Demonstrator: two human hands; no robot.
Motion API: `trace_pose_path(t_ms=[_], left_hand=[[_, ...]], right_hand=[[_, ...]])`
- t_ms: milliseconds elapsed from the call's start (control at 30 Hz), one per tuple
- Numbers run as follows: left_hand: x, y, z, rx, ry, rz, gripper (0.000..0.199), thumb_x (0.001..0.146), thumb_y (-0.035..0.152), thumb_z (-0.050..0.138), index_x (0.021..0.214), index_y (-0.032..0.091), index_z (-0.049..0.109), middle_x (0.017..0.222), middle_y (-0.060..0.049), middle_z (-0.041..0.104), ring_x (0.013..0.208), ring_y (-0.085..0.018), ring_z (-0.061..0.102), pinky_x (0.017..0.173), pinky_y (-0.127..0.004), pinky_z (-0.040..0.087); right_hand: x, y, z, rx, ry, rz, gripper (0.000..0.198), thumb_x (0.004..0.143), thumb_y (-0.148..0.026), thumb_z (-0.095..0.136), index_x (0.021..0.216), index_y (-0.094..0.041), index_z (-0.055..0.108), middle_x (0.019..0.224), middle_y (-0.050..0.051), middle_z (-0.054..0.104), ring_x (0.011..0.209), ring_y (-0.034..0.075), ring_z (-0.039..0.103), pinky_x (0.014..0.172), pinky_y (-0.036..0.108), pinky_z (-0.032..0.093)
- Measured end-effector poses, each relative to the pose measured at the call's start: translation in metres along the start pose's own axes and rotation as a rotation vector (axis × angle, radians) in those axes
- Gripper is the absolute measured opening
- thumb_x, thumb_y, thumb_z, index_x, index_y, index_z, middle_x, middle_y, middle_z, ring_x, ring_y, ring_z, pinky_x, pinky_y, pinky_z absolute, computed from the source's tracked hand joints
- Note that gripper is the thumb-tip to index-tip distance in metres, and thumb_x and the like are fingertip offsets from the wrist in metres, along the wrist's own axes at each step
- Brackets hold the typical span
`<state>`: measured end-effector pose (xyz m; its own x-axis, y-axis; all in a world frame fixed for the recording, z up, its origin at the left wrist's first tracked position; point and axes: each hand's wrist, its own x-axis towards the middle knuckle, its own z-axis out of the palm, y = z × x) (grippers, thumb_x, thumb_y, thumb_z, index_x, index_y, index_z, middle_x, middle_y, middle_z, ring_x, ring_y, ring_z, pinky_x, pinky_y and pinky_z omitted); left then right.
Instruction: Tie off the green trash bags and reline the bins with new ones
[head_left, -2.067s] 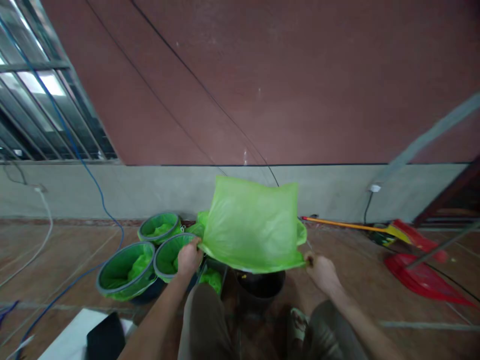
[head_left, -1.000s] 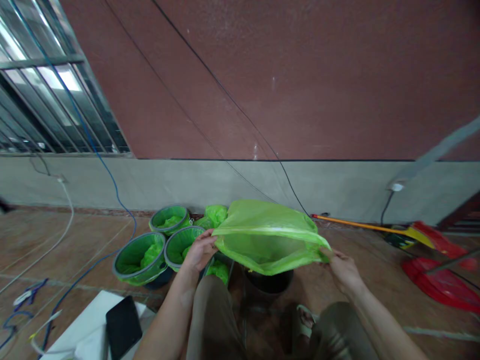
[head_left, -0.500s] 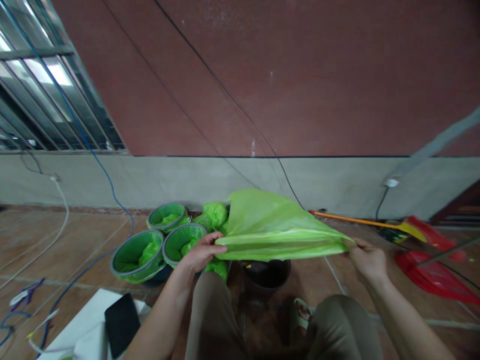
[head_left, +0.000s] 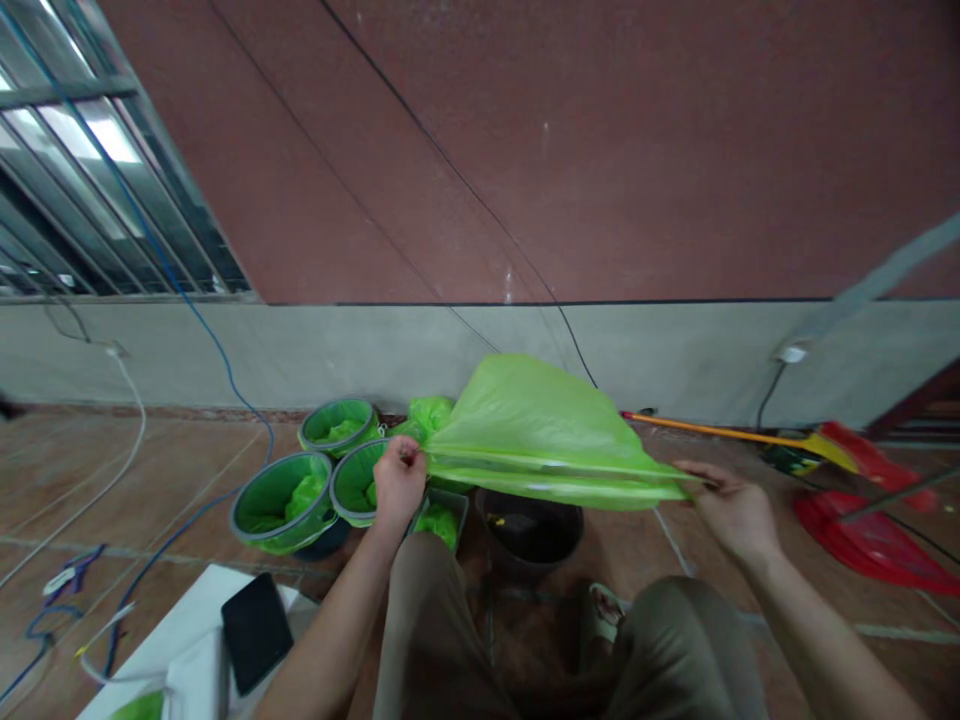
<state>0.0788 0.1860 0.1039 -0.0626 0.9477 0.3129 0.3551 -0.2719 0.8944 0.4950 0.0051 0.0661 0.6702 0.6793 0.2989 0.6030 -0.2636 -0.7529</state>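
Gripping a green plastic bag (head_left: 547,425) by both ends of its mouth: fingers pinched on one end in left hand (head_left: 400,480), same on the other in right hand (head_left: 739,515). Stretched taut between, body puffed toward the wall (head_left: 675,350). Overlapping the far rim of a dark bin (head_left: 551,545); can't tell if touching. Seeing just left a small grey tub (head_left: 460,520), green plastic inside, then three round green-lined bins (head_left: 270,545). Farther left, a flat black slab (head_left: 257,632) on a white surface (head_left: 161,640). Off right, an orange stick (head_left: 712,431), red plastic item (head_left: 870,540), black-and-yellow item (head_left: 795,458), markings too small to read.
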Motion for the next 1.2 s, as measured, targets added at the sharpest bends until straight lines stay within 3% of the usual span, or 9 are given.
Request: trace_pose_path(t_ms=[100,200,333,433,567,700,833,1000,1200], left_hand=[[0.010,0.001,0.001,0.281,0.178,0.065,0.012,0.078,0.015,0.055,0.089,0.020,0.059,0.056,0.006,0.048,0.053,-0.014,0.048,0.061,-0.024,0.037],[0.022,0.016,-0.008,0.252,0.138,0.030,0.025,0.083,0.017,0.050,0.104,0.017,0.061,0.051,0.007,0.049,0.047,-0.015,0.049,0.056,-0.025,0.038],[0.030,0.041,-0.019,-0.109,0.148,0.108,0.041,0.088,0.025,0.044,0.123,0.015,0.061,0.054,0.005,0.059,0.050,-0.015,0.057,0.057,-0.023,0.045],[0.024,0.035,-0.015,-0.197,0.260,0.135,0.039,0.084,0.024,0.048,0.116,0.016,0.068,0.074,-0.001,0.070,0.059,-0.014,0.061,0.062,-0.023,0.049],[0.019,-0.009,-0.002,-0.214,0.104,-0.135,0.021,0.074,0.022,0.060,0.089,0.019,0.073,0.066,-0.002,0.068,0.057,-0.018,0.061,0.057,-0.025,0.050],[0.034,-0.034,0.001,-0.392,0.165,-0.334,0.019,0.073,0.022,0.058,0.088,0.018,0.070,0.061,0.001,0.064,0.053,-0.016,0.059,0.057,-0.026,0.051],[0.036,-0.030,-0.008,-0.783,0.138,-0.588,0.019,0.087,0.032,0.054,0.092,0.017,0.064,0.068,0.000,0.067,0.059,-0.014,0.063,0.063,-0.025,0.052],[-0.022,-0.026,-0.005,-1.001,-0.303,-0.950,0.066,0.091,0.072,0.038,0.110,0.016,0.066,0.089,-0.012,0.075,0.091,-0.029,0.073,0.085,-0.043,0.057],[-0.047,-0.005,-0.003,-1.076,-0.511,-0.891,0.065,0.089,0.068,0.052,0.118,0.013,0.069,0.103,-0.014,0.078,0.108,-0.033,0.071,0.101,-0.044,0.053]], right_hand=[[-0.012,-0.025,0.000,-0.087,-0.186,-0.098,0.038,0.072,-0.033,0.053,0.095,-0.019,0.079,0.086,0.008,0.078,0.060,0.021,0.068,0.055,0.031,0.051],[-0.007,-0.059,-0.023,-0.050,-0.212,-0.250,0.035,0.073,-0.026,0.052,0.094,-0.022,0.079,0.096,0.008,0.077,0.074,0.022,0.071,0.056,0.029,0.052],[-0.013,-0.108,-0.060,0.158,0.245,-0.426,0.031,0.079,-0.021,0.054,0.099,-0.026,0.076,0.118,0.007,0.072,0.100,0.023,0.070,0.071,0.034,0.058],[-0.037,-0.105,-0.049,0.047,0.508,-0.536,0.031,0.079,-0.019,0.053,0.098,-0.024,0.076,0.116,0.011,0.073,0.107,0.027,0.069,0.096,0.045,0.053],[-0.072,-0.049,0.003,-0.162,-0.262,-0.281,0.034,0.072,-0.024,0.045,0.077,-0.025,0.078,0.065,0.006,0.073,0.058,0.025,0.071,0.056,0.034,0.057],[-0.099,-0.028,0.029,-0.135,-0.277,-0.149,0.041,0.079,-0.027,0.043,0.099,-0.021,0.079,0.092,0.008,0.079,0.076,0.025,0.076,0.074,0.035,0.061],[-0.128,-0.060,0.042,0.073,-0.349,-0.104,0.042,0.079,-0.023,0.047,0.109,-0.021,0.076,0.107,0.006,0.078,0.096,0.023,0.075,0.086,0.034,0.060],[-0.173,-0.107,0.078,0.211,-0.597,-0.148,0.056,0.079,-0.012,0.045,0.130,-0.020,0.066,0.116,0.006,0.076,0.107,0.020,0.072,0.096,0.034,0.057],[-0.207,-0.147,0.114,0.152,-0.744,-0.282,0.062,0.074,-0.004,0.045,0.132,-0.014,0.064,0.126,0.013,0.071,0.117,0.024,0.066,0.107,0.040,0.049]])
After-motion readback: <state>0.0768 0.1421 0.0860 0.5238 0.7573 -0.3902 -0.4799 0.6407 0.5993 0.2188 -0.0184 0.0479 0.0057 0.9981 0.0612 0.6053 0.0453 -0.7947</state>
